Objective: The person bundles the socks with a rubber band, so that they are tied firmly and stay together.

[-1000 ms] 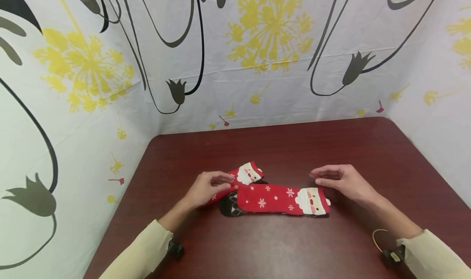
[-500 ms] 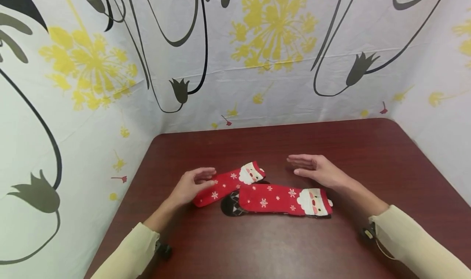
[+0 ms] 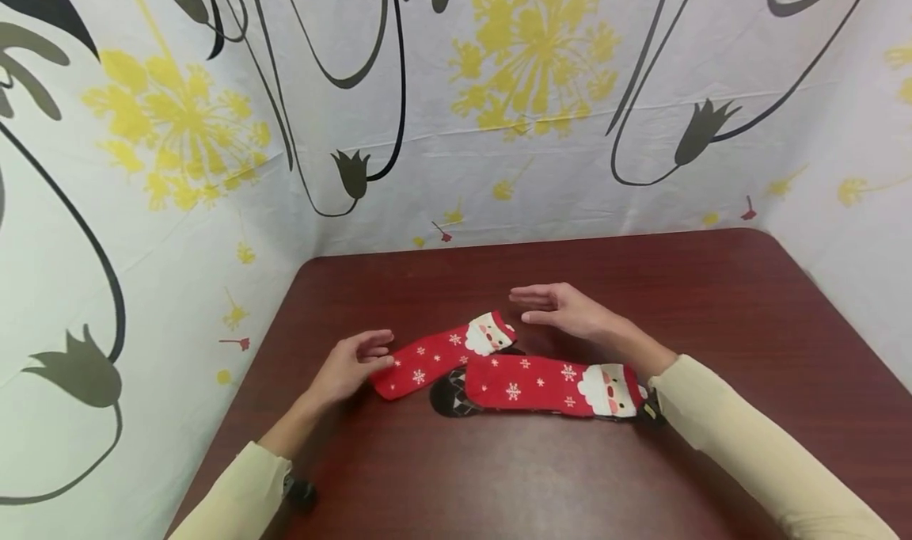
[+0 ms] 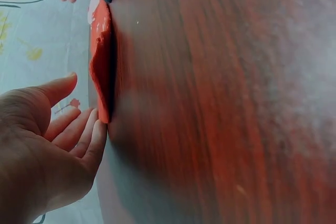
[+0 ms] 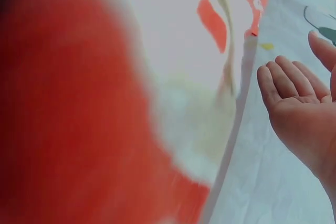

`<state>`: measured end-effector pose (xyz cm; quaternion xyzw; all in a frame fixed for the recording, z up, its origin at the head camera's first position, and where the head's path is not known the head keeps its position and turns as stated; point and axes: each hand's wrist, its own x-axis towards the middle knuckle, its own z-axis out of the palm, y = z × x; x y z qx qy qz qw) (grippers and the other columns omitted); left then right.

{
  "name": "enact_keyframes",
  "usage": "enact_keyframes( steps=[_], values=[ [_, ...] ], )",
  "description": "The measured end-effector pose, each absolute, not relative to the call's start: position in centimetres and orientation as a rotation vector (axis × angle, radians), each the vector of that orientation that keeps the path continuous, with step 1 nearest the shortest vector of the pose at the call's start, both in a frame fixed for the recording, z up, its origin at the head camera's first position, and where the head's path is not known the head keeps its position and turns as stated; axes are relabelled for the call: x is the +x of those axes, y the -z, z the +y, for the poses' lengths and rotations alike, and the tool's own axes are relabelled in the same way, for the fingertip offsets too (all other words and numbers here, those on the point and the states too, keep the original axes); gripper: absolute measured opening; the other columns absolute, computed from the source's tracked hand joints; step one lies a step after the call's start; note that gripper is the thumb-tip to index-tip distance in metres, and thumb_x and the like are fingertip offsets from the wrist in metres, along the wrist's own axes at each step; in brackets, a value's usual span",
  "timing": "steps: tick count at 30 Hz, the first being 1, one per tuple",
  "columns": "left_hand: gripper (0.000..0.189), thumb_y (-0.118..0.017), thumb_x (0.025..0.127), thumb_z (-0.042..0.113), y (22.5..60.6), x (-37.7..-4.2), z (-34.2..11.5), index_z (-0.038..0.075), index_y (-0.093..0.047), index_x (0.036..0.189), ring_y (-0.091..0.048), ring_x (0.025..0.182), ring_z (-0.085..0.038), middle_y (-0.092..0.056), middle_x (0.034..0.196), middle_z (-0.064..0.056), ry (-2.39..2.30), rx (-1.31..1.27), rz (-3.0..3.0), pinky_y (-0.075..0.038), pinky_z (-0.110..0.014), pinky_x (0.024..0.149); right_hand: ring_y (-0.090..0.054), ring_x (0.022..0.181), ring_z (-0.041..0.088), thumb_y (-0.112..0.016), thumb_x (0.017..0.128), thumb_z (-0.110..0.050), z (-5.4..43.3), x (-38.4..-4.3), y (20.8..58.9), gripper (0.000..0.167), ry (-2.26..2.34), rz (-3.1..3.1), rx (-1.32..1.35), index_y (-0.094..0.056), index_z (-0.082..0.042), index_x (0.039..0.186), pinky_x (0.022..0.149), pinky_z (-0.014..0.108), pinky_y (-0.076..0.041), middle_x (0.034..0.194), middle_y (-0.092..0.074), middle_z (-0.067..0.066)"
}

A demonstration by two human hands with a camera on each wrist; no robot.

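Mostly, the front red sock (image 3: 530,385) covers dark cloth (image 3: 447,396). The rear red sock (image 3: 431,361) lies between left hand (image 3: 347,368) and right hand (image 3: 566,312), thumbs apart from relaxed fingers.

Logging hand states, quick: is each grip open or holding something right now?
Left grip: open, holding nothing, by a red sock.
Right grip: open, empty.

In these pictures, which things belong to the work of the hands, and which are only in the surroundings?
Seemingly in the job:
back red sock
front red sock
dark cloth piece, partly under it
left hand
right hand

Only surroundings:
table
patterned wall cloth
left wrist camera
right wrist camera
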<state>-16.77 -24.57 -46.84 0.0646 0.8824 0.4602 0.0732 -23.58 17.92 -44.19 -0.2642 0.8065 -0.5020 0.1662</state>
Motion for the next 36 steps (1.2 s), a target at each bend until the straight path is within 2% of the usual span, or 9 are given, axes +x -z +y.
enact_keyframes(
  steps=[10,17,28,36],
  values=[
    [0.048,-0.083,0.093,0.011,47.2,-16.3,-25.2,0.006,-0.068,0.139,-0.072,0.116,-0.029,-0.071,0.133,-0.013,-1.364,0.173,2.679,-0.057,-0.042,0.099,-0.056,0.139,0.036,-0.07,0.103,-0.006,15.5,-25.6,45.4,0.052,1.412,2.294,-0.71,-0.053,0.007,0.15,0.112,0.053,-0.046,0.145,-0.062,0.022],
    [0.048,-0.084,0.091,0.008,47.2,-15.9,-25.1,0.006,-0.069,0.137,-0.072,0.113,-0.027,-0.072,0.131,-0.012,-1.35,0.104,2.705,-0.058,-0.04,0.098,-0.057,0.139,0.036,-0.069,0.103,-0.005,14.4,-26.0,45.8,0.047,1.344,2.361,-0.721,-0.057,0.008,0.147,0.111,0.051,-0.048,0.14,-0.066,0.022],
    [0.04,-0.084,0.089,0.001,47.7,-15.6,-24.8,0.005,-0.073,0.127,-0.074,0.102,-0.024,-0.075,0.121,-0.011,-1.321,0.097,2.787,-0.06,-0.036,0.092,-0.069,0.123,0.032,-0.072,0.101,-0.005,13.4,-25.8,46.1,0.033,1.276,2.504,-0.664,-0.071,0.005,0.133,0.098,0.044,-0.057,0.126,-0.074,0.017],
    [0.033,-0.086,0.089,0.004,47.7,-15.5,-24.8,0.007,-0.075,0.12,-0.073,0.095,-0.02,-0.076,0.112,-0.008,-1.266,0.083,2.84,-0.061,-0.036,0.089,-0.075,0.111,0.027,-0.077,0.098,-0.007,12.8,-25.7,46.2,0.024,1.256,2.589,-0.607,-0.079,0.0,0.121,0.089,0.039,-0.06,0.114,-0.079,0.012]
  ],
)
